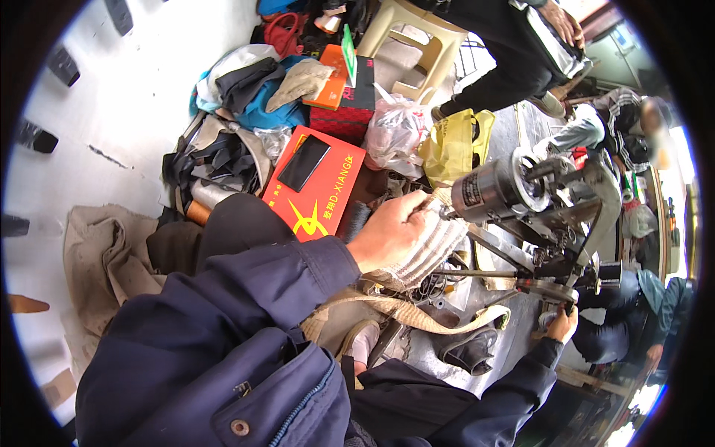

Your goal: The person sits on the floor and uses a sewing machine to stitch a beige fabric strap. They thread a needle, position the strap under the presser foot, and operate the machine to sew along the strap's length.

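Observation:
My left hand [395, 231] is closed on a striped beige-and-white woven fabric piece [426, 257], bunched against the metal machine in front of me. A long woven strap [406, 309] trails below it toward the right. The machine looks like a hand-cranked sewing machine [495, 190], with a thick round metal head, rods and a curved frame. My right hand [562, 325] is closed around the handle at the rim of its wheel [547, 289]. The fabric's edge at the machine is partly hidden by my left fingers.
Left of the machine, a dark phone [305, 162] lies on a red box [328, 195]. Behind are a white plastic bag [398, 127], a yellow bag [458, 145] and a beige stool [417, 33]. A dark shoe [469, 349] lies beneath the strap. Other people stand or sit at the right.

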The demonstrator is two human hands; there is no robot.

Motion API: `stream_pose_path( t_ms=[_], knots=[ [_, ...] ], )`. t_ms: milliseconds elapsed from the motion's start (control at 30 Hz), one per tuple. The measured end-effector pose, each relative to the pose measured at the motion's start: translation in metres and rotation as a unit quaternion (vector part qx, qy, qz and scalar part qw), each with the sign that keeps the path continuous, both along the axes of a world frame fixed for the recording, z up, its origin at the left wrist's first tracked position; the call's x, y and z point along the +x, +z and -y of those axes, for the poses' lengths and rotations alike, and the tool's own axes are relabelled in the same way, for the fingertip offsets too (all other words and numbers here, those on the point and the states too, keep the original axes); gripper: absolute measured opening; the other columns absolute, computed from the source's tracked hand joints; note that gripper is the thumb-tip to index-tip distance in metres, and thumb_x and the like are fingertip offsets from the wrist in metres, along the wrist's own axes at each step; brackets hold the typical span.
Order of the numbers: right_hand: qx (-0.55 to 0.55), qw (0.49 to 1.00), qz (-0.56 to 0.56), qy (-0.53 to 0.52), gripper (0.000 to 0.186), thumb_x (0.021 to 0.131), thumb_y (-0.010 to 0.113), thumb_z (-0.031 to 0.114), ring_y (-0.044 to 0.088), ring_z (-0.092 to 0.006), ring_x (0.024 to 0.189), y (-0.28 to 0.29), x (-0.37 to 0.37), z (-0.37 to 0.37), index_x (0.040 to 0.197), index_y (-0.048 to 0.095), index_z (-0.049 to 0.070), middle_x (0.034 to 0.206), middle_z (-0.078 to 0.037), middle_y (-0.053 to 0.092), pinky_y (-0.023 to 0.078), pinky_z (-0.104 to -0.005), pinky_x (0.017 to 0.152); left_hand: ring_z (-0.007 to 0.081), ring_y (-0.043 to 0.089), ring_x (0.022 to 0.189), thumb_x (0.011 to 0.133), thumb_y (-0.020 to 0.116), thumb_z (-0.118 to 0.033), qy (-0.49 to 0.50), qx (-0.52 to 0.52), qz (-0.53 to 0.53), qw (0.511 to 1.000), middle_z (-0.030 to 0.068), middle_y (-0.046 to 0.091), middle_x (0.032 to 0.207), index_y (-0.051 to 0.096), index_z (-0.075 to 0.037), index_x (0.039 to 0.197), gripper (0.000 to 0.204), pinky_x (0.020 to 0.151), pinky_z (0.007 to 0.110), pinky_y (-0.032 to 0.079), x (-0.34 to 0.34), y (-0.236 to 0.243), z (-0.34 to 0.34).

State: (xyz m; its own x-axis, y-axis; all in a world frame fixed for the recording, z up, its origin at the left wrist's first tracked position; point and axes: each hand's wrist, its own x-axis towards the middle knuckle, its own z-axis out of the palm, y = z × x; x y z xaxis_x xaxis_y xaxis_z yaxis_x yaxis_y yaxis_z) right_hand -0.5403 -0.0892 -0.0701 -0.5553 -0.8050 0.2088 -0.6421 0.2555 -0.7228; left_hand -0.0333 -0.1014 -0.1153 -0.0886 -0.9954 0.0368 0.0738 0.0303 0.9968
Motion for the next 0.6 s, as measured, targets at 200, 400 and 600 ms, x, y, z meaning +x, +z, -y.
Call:
stream_pose_path(
  t_ms=[200, 400, 600],
  knots=[
    [-0.001, 0.999, -0.040, 0.015, 0.007, 0.092, 0.059, 0.014, 0.041, -0.0086, 0.042, -0.005, -0.007, 0.000, 0.089, 0.057, 0.007, 0.063, 0.000, 0.050, 0.031, -0.0265, 0.039, 0.0051, 0.052, 0.075, 0.099, 0.049, -0.015, -0.036, 0.069, -0.170, 0.982, 0.0000, 0.059, 0.086, 0.057, -0.002, 0.118, 0.024, 0.068, 0.025, 0.044, -0.004, 0.006, 0.000],
    [0.031, 0.996, -0.083, 0.000, 0.017, 0.087, 0.062, 0.015, 0.059, -0.0226, 0.066, -0.060, -0.074, 0.008, 0.101, 0.061, 0.005, 0.080, -0.011, 0.064, 0.048, -0.0361, 0.064, 0.0053, 0.059, 0.087, 0.099, 0.055, -0.015, -0.042, 0.168, -0.243, 0.954, 0.0021, 0.064, 0.100, 0.058, -0.003, 0.113, 0.019, 0.078, 0.024, 0.049, 0.006, 0.006, -0.002],
    [0.225, 0.971, 0.067, -0.037, 0.017, 0.088, 0.062, 0.013, 0.056, -0.0225, 0.047, -0.120, -0.028, 0.007, 0.102, 0.061, 0.004, 0.075, -0.012, 0.062, 0.044, -0.0370, 0.041, 0.0046, 0.059, 0.079, 0.095, 0.058, -0.006, -0.083, 0.180, -0.237, 0.951, 0.0002, 0.064, 0.093, 0.059, -0.002, 0.107, 0.014, 0.073, 0.023, 0.049, 0.005, 0.004, -0.007]
  ],
)
